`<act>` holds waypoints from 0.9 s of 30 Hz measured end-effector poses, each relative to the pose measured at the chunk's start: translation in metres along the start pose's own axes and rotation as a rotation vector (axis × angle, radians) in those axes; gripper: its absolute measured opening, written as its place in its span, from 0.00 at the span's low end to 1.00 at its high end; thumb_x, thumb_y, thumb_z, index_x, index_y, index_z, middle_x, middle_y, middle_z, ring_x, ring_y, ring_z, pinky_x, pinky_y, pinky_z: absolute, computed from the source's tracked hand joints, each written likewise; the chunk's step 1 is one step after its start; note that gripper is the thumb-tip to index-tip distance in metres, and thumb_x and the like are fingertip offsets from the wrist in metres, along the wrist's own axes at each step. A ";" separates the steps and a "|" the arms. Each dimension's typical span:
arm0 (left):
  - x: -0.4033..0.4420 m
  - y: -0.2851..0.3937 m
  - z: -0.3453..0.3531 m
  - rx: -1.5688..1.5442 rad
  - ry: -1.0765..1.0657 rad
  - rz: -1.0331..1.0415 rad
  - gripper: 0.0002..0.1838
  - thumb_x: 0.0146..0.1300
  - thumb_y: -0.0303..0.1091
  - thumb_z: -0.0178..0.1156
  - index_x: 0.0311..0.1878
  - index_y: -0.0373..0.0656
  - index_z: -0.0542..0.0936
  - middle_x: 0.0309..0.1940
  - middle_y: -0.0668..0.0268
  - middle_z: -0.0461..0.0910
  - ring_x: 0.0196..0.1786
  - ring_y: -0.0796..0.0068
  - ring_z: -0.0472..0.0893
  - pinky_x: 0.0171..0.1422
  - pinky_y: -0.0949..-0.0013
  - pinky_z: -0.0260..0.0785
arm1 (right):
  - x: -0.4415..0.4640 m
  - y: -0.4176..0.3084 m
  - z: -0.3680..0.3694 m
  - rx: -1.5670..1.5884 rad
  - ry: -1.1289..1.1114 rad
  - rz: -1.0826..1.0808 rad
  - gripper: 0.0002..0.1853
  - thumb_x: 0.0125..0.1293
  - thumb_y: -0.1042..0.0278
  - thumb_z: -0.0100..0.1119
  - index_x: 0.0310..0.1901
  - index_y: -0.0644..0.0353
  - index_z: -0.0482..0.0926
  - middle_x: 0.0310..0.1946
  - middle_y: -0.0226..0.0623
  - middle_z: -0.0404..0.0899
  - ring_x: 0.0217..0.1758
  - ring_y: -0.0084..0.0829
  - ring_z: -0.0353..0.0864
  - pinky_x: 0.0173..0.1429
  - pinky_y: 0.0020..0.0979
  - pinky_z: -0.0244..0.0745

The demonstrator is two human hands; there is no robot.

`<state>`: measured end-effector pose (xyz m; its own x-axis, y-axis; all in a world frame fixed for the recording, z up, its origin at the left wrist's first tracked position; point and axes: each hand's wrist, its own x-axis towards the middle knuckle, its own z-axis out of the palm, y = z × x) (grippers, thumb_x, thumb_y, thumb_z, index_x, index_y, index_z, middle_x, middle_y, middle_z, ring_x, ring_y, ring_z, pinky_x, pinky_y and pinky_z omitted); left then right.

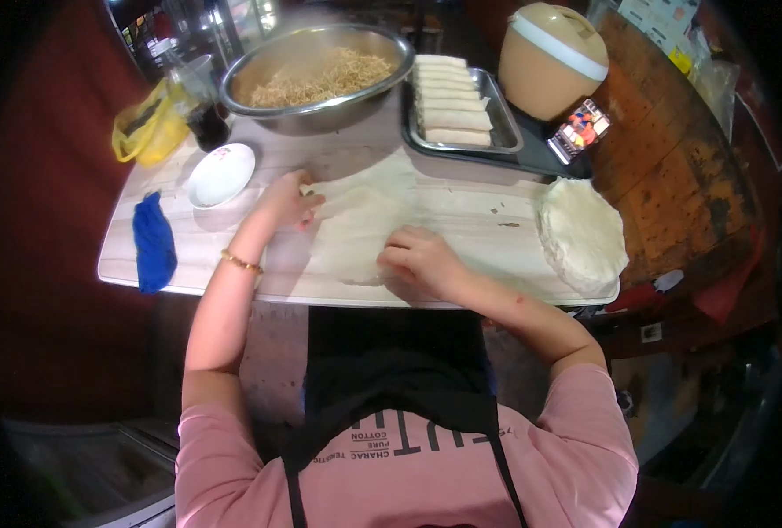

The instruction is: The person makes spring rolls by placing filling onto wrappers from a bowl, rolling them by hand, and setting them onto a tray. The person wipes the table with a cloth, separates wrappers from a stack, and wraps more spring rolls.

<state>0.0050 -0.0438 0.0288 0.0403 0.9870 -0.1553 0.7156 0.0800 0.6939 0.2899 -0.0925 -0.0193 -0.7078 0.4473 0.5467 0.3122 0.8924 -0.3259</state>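
Observation:
A thin, pale spring roll wrapper lies on the table in front of me, its upper end blurred. My left hand is at the wrapper's left edge, fingers bent and apart. On the lower right edge, my right hand has its fingers curled together and closed on the wrapper. A thick round stack of wrappers rests at the table's right end. Several rolled spring rolls lie in a row in a metal tray. Shredded brown filling sits in a large steel bowl.
A white bowl and a blue cloth lie on the left. Behind them are a yellow bag and a cup of dark liquid. At the back right stand a beige lidded bucket and a phone.

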 end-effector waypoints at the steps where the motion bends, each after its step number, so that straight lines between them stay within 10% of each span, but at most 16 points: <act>1: -0.008 0.000 -0.004 0.003 -0.004 0.000 0.23 0.63 0.33 0.66 0.56 0.28 0.75 0.26 0.58 0.81 0.20 0.71 0.79 0.25 0.68 0.71 | -0.001 -0.001 0.000 -0.035 -0.022 -0.018 0.11 0.51 0.77 0.65 0.37 0.53 0.81 0.37 0.34 0.78 0.45 0.40 0.79 0.47 0.37 0.75; 9: -0.011 -0.038 -0.011 -0.055 0.123 0.200 0.19 0.59 0.32 0.70 0.52 0.36 0.81 0.32 0.60 0.84 0.34 0.70 0.82 0.41 0.66 0.74 | -0.001 -0.003 0.000 -0.052 0.023 -0.071 0.06 0.50 0.71 0.65 0.31 0.54 0.78 0.34 0.34 0.76 0.42 0.40 0.77 0.45 0.40 0.73; 27: -0.032 -0.023 0.011 -0.394 0.153 0.022 0.28 0.60 0.24 0.67 0.64 0.32 0.70 0.44 0.57 0.77 0.28 0.74 0.82 0.26 0.74 0.75 | -0.014 0.009 -0.017 -0.135 -0.034 0.040 0.08 0.52 0.73 0.62 0.36 0.55 0.79 0.39 0.34 0.76 0.49 0.38 0.76 0.55 0.39 0.68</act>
<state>-0.0047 -0.0786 0.0102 -0.0728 0.9960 -0.0520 0.3930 0.0766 0.9164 0.3139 -0.0894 -0.0169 -0.7134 0.4824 0.5083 0.4212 0.8749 -0.2391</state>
